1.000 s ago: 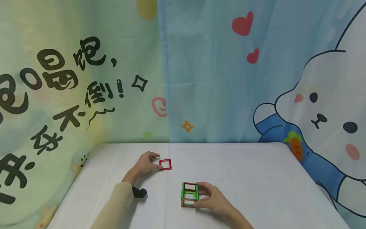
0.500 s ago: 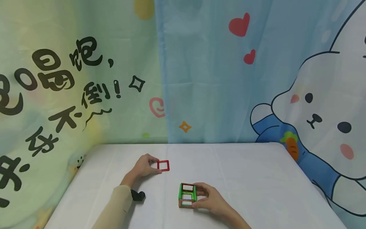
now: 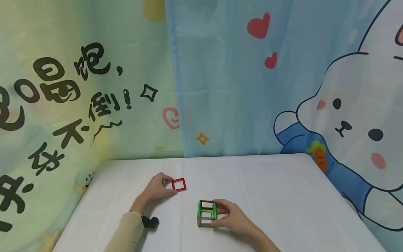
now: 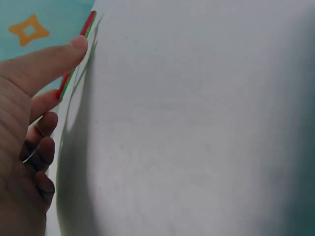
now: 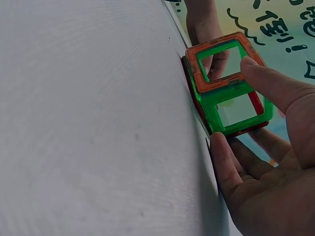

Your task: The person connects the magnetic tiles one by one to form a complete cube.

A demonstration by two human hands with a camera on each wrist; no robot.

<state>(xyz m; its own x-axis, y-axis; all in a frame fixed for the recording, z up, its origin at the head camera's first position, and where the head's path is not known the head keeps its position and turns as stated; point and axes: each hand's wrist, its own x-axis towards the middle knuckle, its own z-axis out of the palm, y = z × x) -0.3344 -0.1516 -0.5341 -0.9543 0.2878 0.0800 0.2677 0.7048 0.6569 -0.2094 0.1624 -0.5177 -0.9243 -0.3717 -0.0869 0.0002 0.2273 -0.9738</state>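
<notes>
My left hand [image 3: 157, 188] pinches a red square magnetic tile [image 3: 185, 184] between thumb and fingers, over the back left of the table. Seen edge-on in the left wrist view, the tile edge [image 4: 90, 22] shows red with a green strip along it, close to the white surface. My right hand [image 3: 231, 218] grips a small box built of magnetic tiles [image 3: 206, 210] nearer the front. Its walls are green, orange and red frames with see-through middles. In the right wrist view my thumb [image 5: 253, 73] presses the orange tile [image 5: 216, 87], and fingers reach under the box's other side.
A white cloth [image 3: 277, 196] covers the table. Behind it hangs a printed curtain [image 3: 220, 87] with hearts, lettering and a white cartoon animal. A black strap end [image 3: 150, 222] sticks out from my left wrist, close over the cloth.
My left fingers have closed on the red tile's left side, and the tile has turned slightly and come a little nearer. My right hand keeps holding the box in about the same place.
</notes>
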